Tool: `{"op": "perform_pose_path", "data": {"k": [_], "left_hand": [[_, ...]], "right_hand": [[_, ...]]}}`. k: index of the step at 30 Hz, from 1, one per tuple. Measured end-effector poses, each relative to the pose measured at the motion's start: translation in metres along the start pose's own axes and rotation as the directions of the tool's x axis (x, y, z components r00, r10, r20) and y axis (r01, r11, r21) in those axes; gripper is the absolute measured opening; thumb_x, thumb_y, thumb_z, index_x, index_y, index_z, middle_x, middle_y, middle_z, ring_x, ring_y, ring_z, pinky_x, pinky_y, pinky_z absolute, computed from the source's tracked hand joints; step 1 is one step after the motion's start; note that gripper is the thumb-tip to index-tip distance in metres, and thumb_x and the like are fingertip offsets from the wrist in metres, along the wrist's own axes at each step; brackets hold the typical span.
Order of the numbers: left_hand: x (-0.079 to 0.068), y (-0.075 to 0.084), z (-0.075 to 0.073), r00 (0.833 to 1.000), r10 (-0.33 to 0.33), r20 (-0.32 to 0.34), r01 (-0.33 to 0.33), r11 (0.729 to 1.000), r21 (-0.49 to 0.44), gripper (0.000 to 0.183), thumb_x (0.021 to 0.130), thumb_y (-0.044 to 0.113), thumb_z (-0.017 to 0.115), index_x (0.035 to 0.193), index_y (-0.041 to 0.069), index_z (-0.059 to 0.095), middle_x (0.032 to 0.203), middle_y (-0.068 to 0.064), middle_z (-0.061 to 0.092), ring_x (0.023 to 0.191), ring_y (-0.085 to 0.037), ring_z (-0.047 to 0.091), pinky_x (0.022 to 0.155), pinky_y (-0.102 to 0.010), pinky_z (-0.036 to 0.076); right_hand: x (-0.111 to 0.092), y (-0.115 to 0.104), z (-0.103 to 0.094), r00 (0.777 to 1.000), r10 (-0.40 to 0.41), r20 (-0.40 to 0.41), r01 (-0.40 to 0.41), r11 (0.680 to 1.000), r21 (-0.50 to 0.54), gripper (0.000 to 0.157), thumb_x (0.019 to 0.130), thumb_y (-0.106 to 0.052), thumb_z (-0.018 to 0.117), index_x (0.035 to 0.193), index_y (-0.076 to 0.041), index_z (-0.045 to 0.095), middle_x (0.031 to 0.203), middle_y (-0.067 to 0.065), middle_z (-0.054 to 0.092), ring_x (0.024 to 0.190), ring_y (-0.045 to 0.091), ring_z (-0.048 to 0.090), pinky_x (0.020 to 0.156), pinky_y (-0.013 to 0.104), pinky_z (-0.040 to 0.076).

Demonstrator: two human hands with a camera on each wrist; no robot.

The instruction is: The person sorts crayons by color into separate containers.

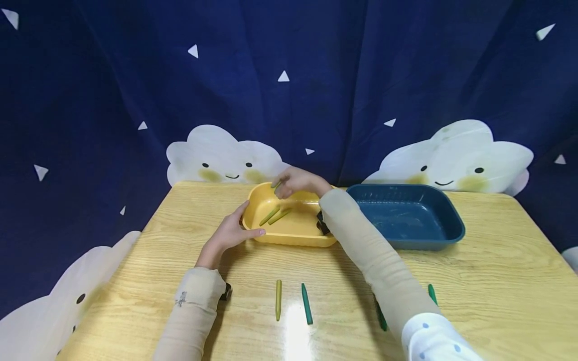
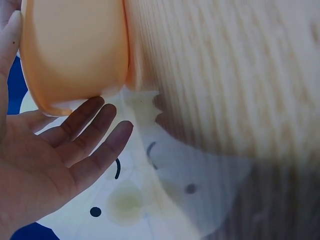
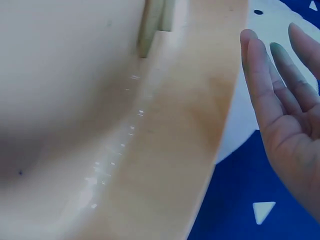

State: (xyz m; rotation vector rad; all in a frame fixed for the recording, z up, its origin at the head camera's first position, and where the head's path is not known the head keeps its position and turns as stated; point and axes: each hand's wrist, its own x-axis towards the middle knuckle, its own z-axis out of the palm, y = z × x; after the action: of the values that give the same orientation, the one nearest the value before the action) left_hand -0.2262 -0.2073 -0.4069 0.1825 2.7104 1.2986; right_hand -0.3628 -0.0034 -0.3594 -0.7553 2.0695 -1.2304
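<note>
My left hand [image 1: 229, 233] holds the left end of a yellow plastic tray [image 1: 298, 239], thumb along the front rim and fingers round the side. In the left wrist view, several fingers [image 2: 92, 155] extend past the tray's edge. Over the tray's back rim, my right hand [image 1: 295, 181] has curled fingers and pinches a yellow-green crayon [image 1: 276, 185], mostly hidden. The right wrist view does not show that crayon clearly. Two yellow crayons [image 1: 280, 216] lie inside the tray, towards its left; they also appear as crayons [image 3: 150, 30] in the right wrist view.
A dark blue tray [image 1: 406, 243] stands right of the yellow one. Nearer lie a yellow crayon [image 1: 278, 301], a green crayon [image 1: 307, 304], a dark green crayon [image 1: 381, 318] partly under my right forearm, and another green crayon [image 1: 432, 293]. A blue curtain [image 1: 289, 115] hangs behind the table.
</note>
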Motion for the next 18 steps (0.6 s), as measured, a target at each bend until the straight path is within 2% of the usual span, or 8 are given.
{"op": "perform_pose_path", "data": {"k": [9, 18], "left_hand": [[0.001, 0.000, 0.001, 1.000, -0.007, -0.002, 0.007, 1.000, -0.010, 0.099, 0.074, 0.033, 0.076, 0.146, 0.005, 0.014, 0.137, -0.021, 0.039, 0.117, -0.030, 0.046, 0.094, -0.042, 0.038], [-0.001, 0.001, 0.001, 1.000, -0.013, -0.002, 0.013, 1.000, -0.007, 0.100, 0.074, 0.036, 0.076, 0.146, 0.005, 0.014, 0.135, -0.022, 0.040, 0.114, -0.030, 0.048, 0.092, -0.042, 0.040]], "right_hand": [[-0.017, -0.016, 0.000, 1.000, 0.008, -0.015, -0.007, 1.000, 0.016, 0.044, 0.076, 0.007, 0.065, 0.118, 0.012, 0.053, 0.101, 0.018, 0.063, 0.080, 0.018, 0.062, 0.077, 0.031, 0.051], [-0.038, -0.025, 0.001, 0.998, -0.065, -0.017, 0.066, 0.998, 0.013, 0.038, 0.078, 0.004, 0.065, 0.114, 0.010, 0.056, 0.102, 0.022, 0.063, 0.083, 0.020, 0.062, 0.075, 0.033, 0.052]]}}
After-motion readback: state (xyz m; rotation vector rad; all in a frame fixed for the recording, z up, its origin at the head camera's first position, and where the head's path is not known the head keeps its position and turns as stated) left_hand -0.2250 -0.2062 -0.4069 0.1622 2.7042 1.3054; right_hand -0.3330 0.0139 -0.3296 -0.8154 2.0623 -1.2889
